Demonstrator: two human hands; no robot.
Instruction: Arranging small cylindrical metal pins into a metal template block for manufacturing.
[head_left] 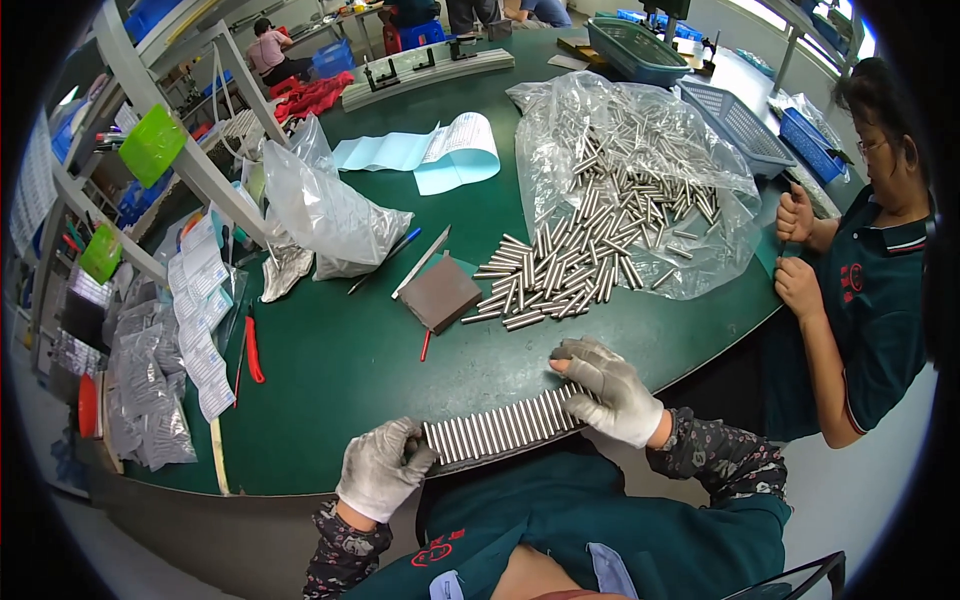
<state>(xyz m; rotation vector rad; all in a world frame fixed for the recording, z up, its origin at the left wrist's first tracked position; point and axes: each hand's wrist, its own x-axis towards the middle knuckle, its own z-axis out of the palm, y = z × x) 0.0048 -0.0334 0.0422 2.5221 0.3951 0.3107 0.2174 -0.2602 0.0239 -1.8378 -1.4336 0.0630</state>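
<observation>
A row of short steel pins [503, 428] lies side by side on a dark strip along the table's near edge. My left hand [384, 466], in a greyish-white glove, has its fingers curled at the left end of the row. At the right end my right hand [612, 392], gloved too with a bare fingertip showing, closes over the last pins. Beyond the row a large heap of loose steel pins [560, 268] spills out of a clear plastic bag [545, 110]. Left of the heap sits a brown block [440, 295], with a thin red stick [426, 345] by it.
Red-handled pliers [252, 350], paper sheets [200, 300] and a filled plastic bag [335, 215] lie on the left of the green table [330, 380]. A metal shelf frame [200, 170] rises there. A co-worker [850, 270] sits close on the right, near blue baskets [740, 130].
</observation>
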